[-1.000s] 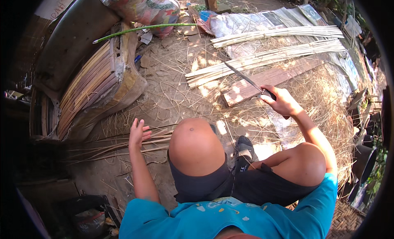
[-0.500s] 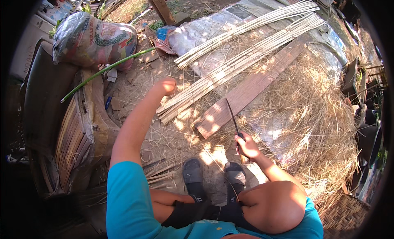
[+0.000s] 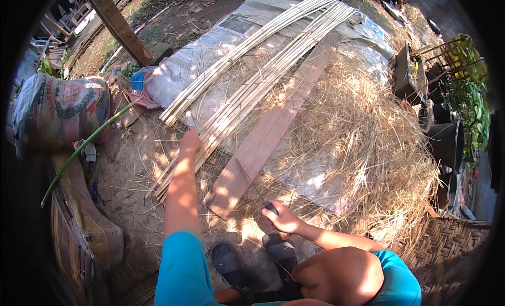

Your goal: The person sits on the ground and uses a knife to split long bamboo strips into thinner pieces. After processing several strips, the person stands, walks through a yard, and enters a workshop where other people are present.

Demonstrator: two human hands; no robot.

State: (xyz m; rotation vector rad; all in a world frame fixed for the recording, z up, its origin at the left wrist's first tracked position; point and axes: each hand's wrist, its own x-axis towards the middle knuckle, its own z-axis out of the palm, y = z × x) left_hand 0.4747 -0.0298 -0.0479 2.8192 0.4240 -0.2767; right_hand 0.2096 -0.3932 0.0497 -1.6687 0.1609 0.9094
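My right hand [image 3: 281,217] is closed round the black handle of a long thin knife [image 3: 251,181]. Its narrow blade points away and to the left, over the near part of a flat wooden board [image 3: 258,140]. My left arm is stretched forward, and my left hand [image 3: 190,141] looks closed beside the near part of the long pale split strips [image 3: 231,110]. A short pale piece juts from its far side; whether it is a strip or a sunlit finger is unclear. A second bundle of pale strips [image 3: 223,64] lies beyond that hand.
Straw-like shavings [image 3: 368,143] are heaped right of the board, partly over plastic sheeting [image 3: 184,74]. A stuffed sack [image 3: 66,109] and a green stalk [image 3: 84,145] are at the left. A woven mat [image 3: 447,248] lies at the lower right, below potted plants [image 3: 471,106].
My left hand has reached farther forward to the strips. The view has turned to the right, so the sack and board sit farther left. The knife stays in my right hand.
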